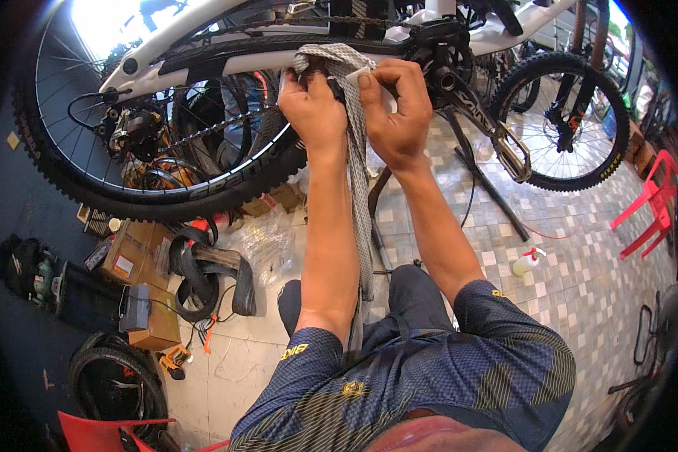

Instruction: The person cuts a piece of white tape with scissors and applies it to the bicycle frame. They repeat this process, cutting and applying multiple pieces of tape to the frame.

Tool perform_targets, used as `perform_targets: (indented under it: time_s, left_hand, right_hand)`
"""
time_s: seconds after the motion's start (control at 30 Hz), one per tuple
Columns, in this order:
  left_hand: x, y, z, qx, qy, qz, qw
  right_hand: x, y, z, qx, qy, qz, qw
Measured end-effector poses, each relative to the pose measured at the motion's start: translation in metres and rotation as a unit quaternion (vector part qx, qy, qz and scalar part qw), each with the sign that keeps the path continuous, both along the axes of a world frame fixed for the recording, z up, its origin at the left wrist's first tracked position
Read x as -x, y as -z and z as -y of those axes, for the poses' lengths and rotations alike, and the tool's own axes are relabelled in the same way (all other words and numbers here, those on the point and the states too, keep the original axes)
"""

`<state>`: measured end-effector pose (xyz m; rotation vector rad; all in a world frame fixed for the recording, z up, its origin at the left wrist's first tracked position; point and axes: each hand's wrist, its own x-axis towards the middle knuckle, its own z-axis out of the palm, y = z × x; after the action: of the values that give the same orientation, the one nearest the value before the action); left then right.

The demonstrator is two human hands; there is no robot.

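My left hand [314,109] is closed at the bike's rear frame tube, its fingers gripping a grey patterned cloth [360,166]. The cloth loops over those fingers and hangs down in a long strip between my forearms. Something small and black [335,90] shows beside this hand, too little of it to name. Thumb and fingers of my right hand [395,113] are closed on a small flat white piece [359,75], right beside the cloth. Just above both hands runs the white bike frame [252,62], with the rear wheel [181,202] to the left and the crank arm [471,109] to the right.
A spray bottle [529,261] stands on the tiled floor to the right, with a red plastic chair [652,203] farther right. Cardboard boxes [139,252], black tyre rubber [203,275] and a loose wheel [117,377] lie on the left. The pedal [512,154] juts out near my right forearm.
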<state>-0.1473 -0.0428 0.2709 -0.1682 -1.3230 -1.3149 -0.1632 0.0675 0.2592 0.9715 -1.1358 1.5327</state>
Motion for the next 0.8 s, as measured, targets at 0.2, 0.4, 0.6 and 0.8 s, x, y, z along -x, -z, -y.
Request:
perform_targets:
  time_s: [0.2,0.4,0.6,0.8]
  left_hand:
    - [0.000,-0.007,-0.020,-0.032,0.075,-0.041,0.996]
    - [-0.005,-0.010,-0.014,-0.021,-0.036,0.003,0.999]
    - [-0.012,-0.024,-0.014,-0.185,-0.031,0.079,0.979]
    - [-0.001,-0.017,-0.016,-0.041,0.016,-0.032,0.999]
  right_hand:
    - [0.015,0.014,-0.002,0.008,-0.021,0.021,1.000]
    - [0.019,0.017,-0.010,0.003,-0.048,0.034,0.998]
    - [0.015,0.017,-0.007,-0.008,-0.057,0.018,0.998]
    - [0.018,0.020,-0.010,0.009,-0.045,0.026,0.999]
